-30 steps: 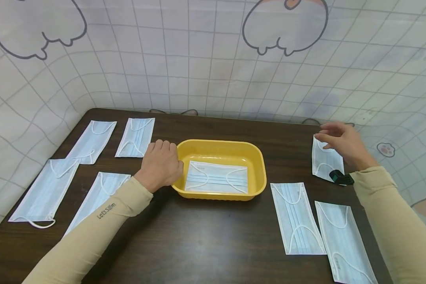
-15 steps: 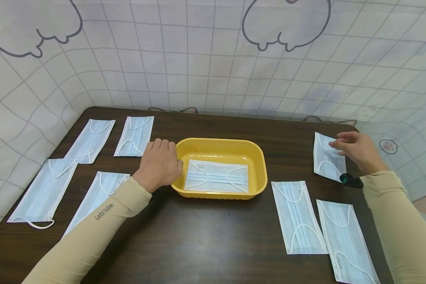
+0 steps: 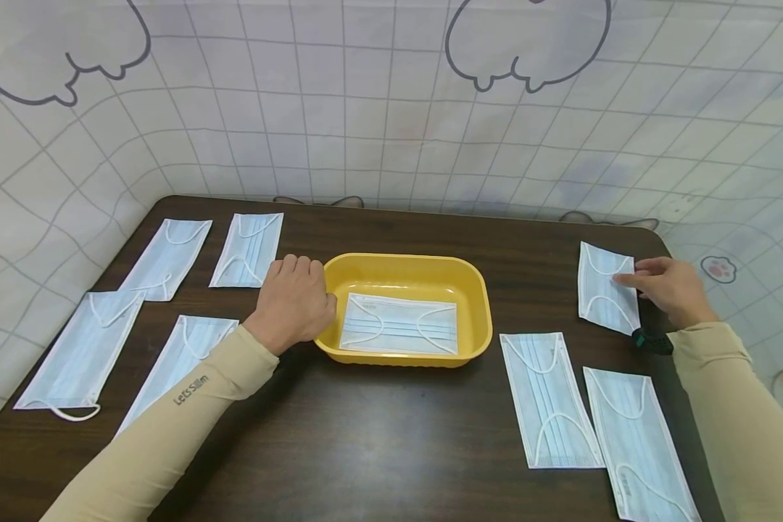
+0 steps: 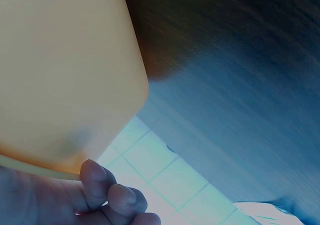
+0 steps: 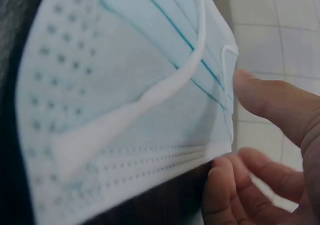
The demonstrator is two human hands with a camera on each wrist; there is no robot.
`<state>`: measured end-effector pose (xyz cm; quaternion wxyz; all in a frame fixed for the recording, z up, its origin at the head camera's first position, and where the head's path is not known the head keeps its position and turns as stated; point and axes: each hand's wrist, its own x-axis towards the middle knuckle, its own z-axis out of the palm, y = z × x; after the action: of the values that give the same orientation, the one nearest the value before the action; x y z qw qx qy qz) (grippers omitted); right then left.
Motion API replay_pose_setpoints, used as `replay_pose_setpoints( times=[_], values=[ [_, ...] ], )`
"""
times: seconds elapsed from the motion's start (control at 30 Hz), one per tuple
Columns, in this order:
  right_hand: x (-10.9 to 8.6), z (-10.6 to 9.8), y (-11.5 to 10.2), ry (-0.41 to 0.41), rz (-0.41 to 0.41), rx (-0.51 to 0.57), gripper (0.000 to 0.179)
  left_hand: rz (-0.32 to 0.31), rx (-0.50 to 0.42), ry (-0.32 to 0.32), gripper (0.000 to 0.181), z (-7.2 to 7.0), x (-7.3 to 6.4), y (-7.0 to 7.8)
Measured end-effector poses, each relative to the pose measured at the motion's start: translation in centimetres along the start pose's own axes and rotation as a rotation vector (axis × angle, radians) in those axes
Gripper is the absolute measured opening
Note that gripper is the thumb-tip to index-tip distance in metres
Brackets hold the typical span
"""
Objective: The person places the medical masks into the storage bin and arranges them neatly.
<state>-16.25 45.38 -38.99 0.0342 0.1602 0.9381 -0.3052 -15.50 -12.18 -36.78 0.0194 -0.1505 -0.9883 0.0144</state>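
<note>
- Evidently, the left hand (image 3: pixel 293 304) held the yellow basin (image 3: pixel 404 270) by its left rim, fingers curled over the edge. That grip probably kept the basin from sliding while leaving its opening uncovered.
- The right hand (image 3: pixel 675 291) was at the right edge of the far-right mask (image 3: pixel 602 286), which lay on the desk (image 3: pixel 339 442). The thumb touched that edge and the other fingers bent beside it, only narrowly parted; whether they pinched it, I could not tell. The edge was likely the handiest part of so thin and flat a thing.
- Inside the basin, a single mask (image 3: pixel 399 324) lay flat, its long side along the basin's, presumably because that suited the oblong floor.
- The basin stood between the masks on either side, a spot that seemed to suit both hands.
- Nearer on the right, the striped mask (image 3: pixel 551 399) and the plainer mask (image 3: pixel 639 438) lay side by side, meeting near one corner.
- On the left, the back-corner mask (image 3: pixel 170 250) and the near-left mask (image 3: pixel 81 355) overlapped slightly; the back mask (image 3: pixel 251 243) lay apart, and the half-hidden mask (image 3: pixel 176 362) ran beneath the left sleeve (image 3: pixel 170 438). Laid mostly apart, each was perhaps easier to get at singly.
</note>
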Motion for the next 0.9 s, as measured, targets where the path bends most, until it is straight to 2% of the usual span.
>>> replay_pose_setpoints(
  times=[0.23,0.4,0.6,0.9],
  values=[
    [-0.1,0.2,-0.7,0.001,0.028,-0.123,0.091,0.002,0.0,0.014,0.029,0.2,0.0,-0.1],
    [-0.1,0.4,-1.1,-0.009,0.067,-0.106,0.088,-0.001,-0.001,0.006,0.03,0.1,-0.1,-0.1],
    [0.0,0.3,-1.4,-0.021,0.071,-0.128,0.083,0.0,0.0,-0.009,0.032,0.0,-0.1,0.1],
    [0.2,0.3,-1.9,-0.067,0.125,-0.119,0.065,-0.002,0.005,0.002,0.032,0.1,-0.2,-0.1]
  ],
)
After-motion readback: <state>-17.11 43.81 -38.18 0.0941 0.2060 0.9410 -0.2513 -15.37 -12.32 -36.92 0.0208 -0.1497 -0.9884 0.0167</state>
